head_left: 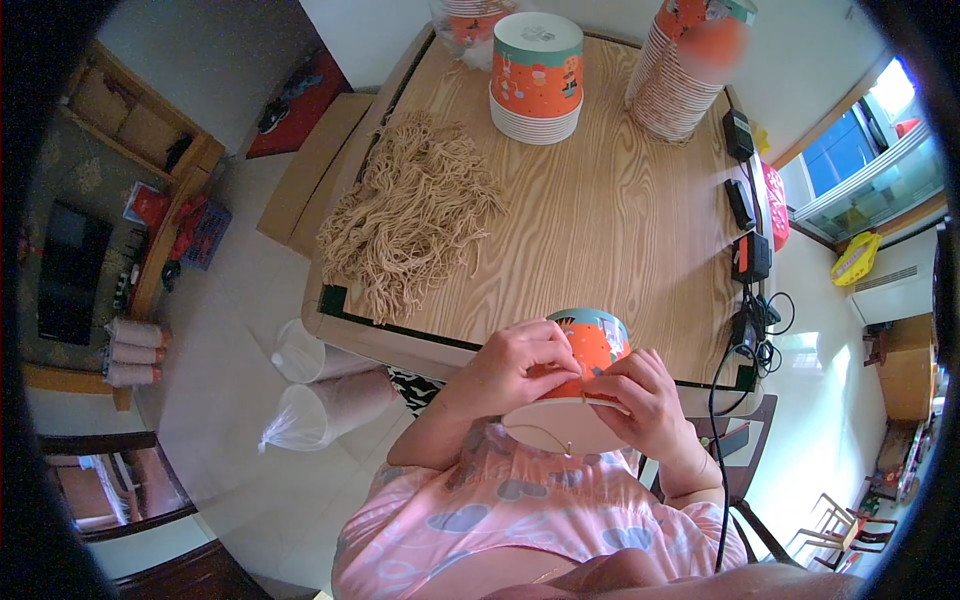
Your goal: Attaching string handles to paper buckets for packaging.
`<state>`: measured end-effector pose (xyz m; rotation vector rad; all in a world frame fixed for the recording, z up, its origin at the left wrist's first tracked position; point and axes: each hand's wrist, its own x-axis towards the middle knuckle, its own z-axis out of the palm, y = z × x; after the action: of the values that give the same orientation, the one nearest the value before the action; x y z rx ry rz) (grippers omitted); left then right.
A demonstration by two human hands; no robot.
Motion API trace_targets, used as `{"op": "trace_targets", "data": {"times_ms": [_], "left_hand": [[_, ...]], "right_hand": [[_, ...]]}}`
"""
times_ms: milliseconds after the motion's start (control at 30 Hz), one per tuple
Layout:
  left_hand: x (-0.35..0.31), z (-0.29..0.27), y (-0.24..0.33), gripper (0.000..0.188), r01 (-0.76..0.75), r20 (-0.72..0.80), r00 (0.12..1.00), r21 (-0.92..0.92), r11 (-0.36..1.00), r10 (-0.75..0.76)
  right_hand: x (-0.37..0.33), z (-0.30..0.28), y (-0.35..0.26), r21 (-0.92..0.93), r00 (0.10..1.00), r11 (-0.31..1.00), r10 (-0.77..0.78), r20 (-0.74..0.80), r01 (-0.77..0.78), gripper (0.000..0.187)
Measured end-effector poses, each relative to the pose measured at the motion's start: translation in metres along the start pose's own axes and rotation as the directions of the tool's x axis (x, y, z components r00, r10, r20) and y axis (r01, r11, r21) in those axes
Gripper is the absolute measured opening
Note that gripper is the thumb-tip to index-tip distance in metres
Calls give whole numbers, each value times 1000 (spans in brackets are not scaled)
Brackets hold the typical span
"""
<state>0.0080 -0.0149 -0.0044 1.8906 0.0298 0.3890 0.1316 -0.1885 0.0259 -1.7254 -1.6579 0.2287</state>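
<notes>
An orange paper bucket (597,345) with a teal band and a white rim is tipped in front of my chest, its mouth toward me. A thin tan cord (540,437) runs across its mouth, with a small knot or end near the rim. My left hand (525,365) is closed in a pinch on the cord at the bucket's side. Close beside it, my right hand (640,398) pinches the cord too and rests against the rim. The fingers partly hide the cord where they meet.
A heap of tan cords (410,205) lies on the wooden table (600,210). Stacked paper buckets (537,80) stand upside down at the back, another tall stack (675,85) at back right. Black adapters (750,258) and cables line the right edge. Bagged buckets (330,410) lie at the left below.
</notes>
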Motion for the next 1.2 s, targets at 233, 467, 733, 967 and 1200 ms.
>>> {"op": "trace_targets", "data": {"times_ms": [233,467,733,967,1200], "left_hand": [[-1,3,3,10,-55,-90,993,192,980,73],[2,6,6,11,-48,-111,991,255,966,79],[4,-4,9,10,3,-186,982,60,998,8],[14,-11,33,6,6,-202,979,23,1000,-1],[11,-10,31,10,96,-227,962,-231,968,-149]], "right_hand": [[-1,-1,2,15,1000,1000,4,16,-5,25],[4,-1,1,8,998,1000,-11,-56,12,26],[-3,4,6,65,977,994,97,-191,-86,23],[27,10,16,10,937,976,213,-278,-219,9],[54,25,49,43,879,927,367,-304,-372,8]]}}
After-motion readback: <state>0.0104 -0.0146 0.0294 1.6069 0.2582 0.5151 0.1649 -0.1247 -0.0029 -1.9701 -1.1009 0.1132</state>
